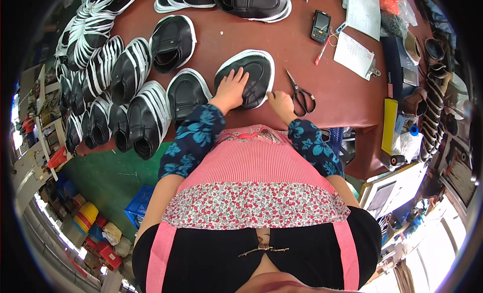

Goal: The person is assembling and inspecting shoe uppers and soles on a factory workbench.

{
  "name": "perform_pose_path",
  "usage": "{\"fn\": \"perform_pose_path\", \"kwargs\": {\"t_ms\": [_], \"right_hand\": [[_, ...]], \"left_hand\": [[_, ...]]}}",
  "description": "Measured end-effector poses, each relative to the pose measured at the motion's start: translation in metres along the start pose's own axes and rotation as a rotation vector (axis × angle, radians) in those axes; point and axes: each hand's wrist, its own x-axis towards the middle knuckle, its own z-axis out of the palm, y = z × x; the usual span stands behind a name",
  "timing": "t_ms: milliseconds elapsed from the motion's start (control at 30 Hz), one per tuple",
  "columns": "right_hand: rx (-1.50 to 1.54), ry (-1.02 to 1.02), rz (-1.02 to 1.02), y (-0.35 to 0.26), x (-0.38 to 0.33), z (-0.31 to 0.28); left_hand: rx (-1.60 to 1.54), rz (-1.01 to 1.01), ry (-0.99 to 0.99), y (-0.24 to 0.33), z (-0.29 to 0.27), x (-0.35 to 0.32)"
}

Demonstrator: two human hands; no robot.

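Observation:
A black leather loafer upper with a broad white edge (257, 71) lies in front of me on the brown table. My left hand (230, 91) rests on its left side, fingers spread and pressing on the leather. At the lower right of the white edge, my right hand (282, 104) is closed in a pinch. Whatever its fingertips grip there is too small to make out. A pair of dark-handled scissors (302, 97) lies just right of that hand, blades partly apart and pointing away. Another loafer upper (187, 95) sits left of my left hand.
Stacked black-and-white uppers (143, 117) crowd the table's left side, with more uppers (251, 3) along the far side. A handheld scanner (320, 26), a red pen (322, 51) and a clipped paper (353, 55) lie at the right. A blue crate (139, 205) stands on the green floor.

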Motion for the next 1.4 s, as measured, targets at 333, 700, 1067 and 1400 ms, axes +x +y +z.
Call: {"fn": "perform_pose_path", "kwargs": {"t_ms": [333,700,1067,1400], "right_hand": [[0.672,-0.21,0.238,0.033,-0.038,-0.009],[1.364,-0.157,0.408,0.023,-0.013,-0.014],[1.307,-0.205,0.466,0.018,-0.014,-0.027],[1.157,-0.158,0.527,0.018,-0.002,-0.027]], "left_hand": [[-0.09,0.088,0.364,0.03,0.003,-0.091],[-1.95,-0.366,0.448,0.004,-0.06,-0.139],[-1.139,-0.327,0.523,0.033,-0.067,-0.19],[-0.33,-0.419,0.516,-0.004,-0.002,-0.274]]}}
